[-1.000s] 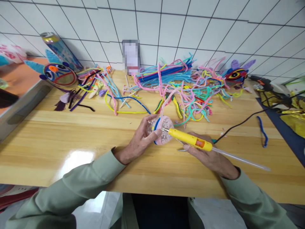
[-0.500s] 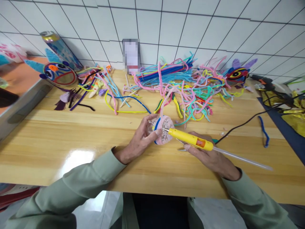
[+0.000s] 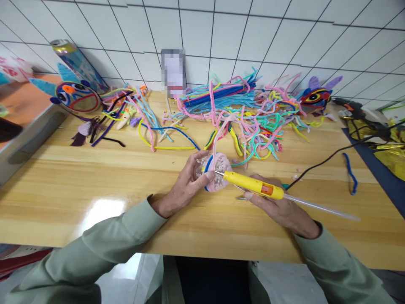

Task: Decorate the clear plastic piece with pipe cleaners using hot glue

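My left hand [image 3: 191, 177] is closed around a small rounded piece [image 3: 220, 181], clear-looking and partly covered in pale pink pipe cleaner with a blue band. A pink pipe cleaner [image 3: 215, 143] rises from its top toward the pile behind. My right hand [image 3: 272, 207] grips a yellow hot glue gun [image 3: 243, 180], its metal nozzle at the pink surface beside my left thumb. From the gun's back end sticks a long clear glue stick [image 3: 319, 206]. Thin metal points [image 3: 241, 198] show below the gun near my right fingertips; I cannot tell what they belong to.
Behind my hands lie yellow-handled pliers [image 3: 234, 141] and a heap of tangled pipe cleaners [image 3: 259, 126]. Decorated fish-like faces stand left [image 3: 77, 97] and right [image 3: 313, 99]. A phone [image 3: 173, 74] leans on the wall. A black cord [image 3: 322, 162] crosses the right side.
Almost nothing differs. The view has shifted slightly, and the glue gun's rear end with its stick sits a touch higher. Both hands keep their hold.
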Motion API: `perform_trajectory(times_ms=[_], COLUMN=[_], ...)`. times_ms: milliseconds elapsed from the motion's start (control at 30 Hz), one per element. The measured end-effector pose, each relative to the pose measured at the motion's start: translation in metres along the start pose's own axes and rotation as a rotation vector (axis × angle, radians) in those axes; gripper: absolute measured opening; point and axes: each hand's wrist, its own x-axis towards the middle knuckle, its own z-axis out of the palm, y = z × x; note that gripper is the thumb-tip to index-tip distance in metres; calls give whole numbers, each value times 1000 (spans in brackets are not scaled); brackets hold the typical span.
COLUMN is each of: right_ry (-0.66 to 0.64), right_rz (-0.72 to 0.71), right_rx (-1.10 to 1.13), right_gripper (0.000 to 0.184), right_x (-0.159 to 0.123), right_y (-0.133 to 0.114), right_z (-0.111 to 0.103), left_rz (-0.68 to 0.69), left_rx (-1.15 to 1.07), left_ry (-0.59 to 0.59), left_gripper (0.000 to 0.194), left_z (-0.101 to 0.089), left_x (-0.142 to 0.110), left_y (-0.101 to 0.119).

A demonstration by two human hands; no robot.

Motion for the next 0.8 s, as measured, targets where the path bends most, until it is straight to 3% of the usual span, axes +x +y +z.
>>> perform_trajectory(times_ms=[467,800], right_ry=[-38,-37], right_rz=[-29,31], right_rx=[31,11], right_gripper=[28,32], right_x=[5,1], right_y=[2,8], right_z=[-2,-1], left_rz=[21,29], left_rx=[37,31], left_ry=[2,-4], left_gripper=[58,58], left_z=[-1,-1], left_x=[1,0], left_y=[3,-1])
